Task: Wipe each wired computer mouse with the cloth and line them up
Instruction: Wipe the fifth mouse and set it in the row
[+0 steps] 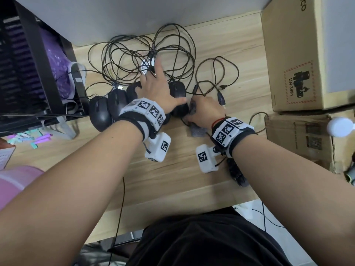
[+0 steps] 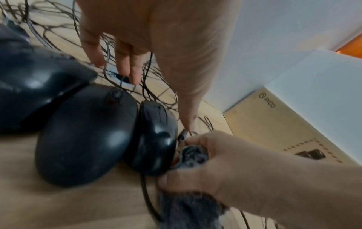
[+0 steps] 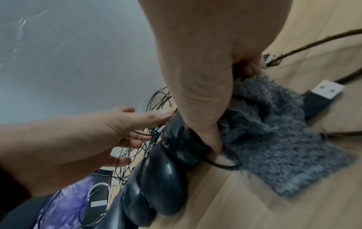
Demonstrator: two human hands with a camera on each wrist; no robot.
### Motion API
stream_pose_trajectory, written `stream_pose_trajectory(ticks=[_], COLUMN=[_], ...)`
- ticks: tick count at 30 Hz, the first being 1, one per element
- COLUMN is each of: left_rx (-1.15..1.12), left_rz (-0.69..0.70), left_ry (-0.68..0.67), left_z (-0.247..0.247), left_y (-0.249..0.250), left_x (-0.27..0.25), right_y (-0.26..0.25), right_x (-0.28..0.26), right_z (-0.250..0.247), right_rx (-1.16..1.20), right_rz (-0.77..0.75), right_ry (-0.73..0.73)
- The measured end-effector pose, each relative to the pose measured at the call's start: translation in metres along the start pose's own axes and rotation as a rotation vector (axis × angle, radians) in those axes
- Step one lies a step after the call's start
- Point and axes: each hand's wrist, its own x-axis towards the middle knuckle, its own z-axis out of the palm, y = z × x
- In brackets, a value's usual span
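Several black wired mice lie side by side on the wooden table [image 1: 172,179]; the leftmost mouse [image 1: 99,112] and its neighbour [image 1: 117,100] show fully. My left hand [image 1: 157,87] spreads open over the row, its thumb lying on the rightmost mouse [image 1: 177,91]. My right hand [image 1: 201,110] grips the grey cloth [image 1: 197,129] and holds it against that mouse's right side. In the right wrist view the cloth [image 3: 274,131] bunches under my thumb beside the mouse [image 3: 182,142]. In the left wrist view the rightmost mouse [image 2: 156,139] touches its neighbour [image 2: 86,133].
Tangled mouse cables [image 1: 144,50] fill the table behind the row, with a USB plug [image 1: 221,98] by my right hand. Cardboard boxes [image 1: 307,54] stand on the right. A black rack [image 1: 38,64] closes the left side. A dark object [image 1: 237,171] lies under my right wrist.
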Motion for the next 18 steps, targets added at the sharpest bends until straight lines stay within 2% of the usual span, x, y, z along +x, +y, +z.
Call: stream_pose_trajectory(ticks=[5,9,13,18], left_rx=[0.125,0.161,0.174,0.221], left_rz=[-0.026,-0.030,-0.034,-0.028], left_ry=[0.027,0.020,-0.005,-0.019], left_z=[0.024,0.029,0.026,0.023], left_y=[0.008,0.011,0.012,0.016], left_x=[-0.003,-0.002,0.001,-0.002], right_y=[0.009,0.019,0.023,0.044], right_x=[0.001,-0.004,-0.004,-0.007], right_z=[0.011,0.014,0.022,0.009], right_rx=[0.014,-0.107,-0.177,-0.048], right_rz=[0.054,0.040,0.041,0.230], right_ry=[0.042,0.013,0.060,0.151])
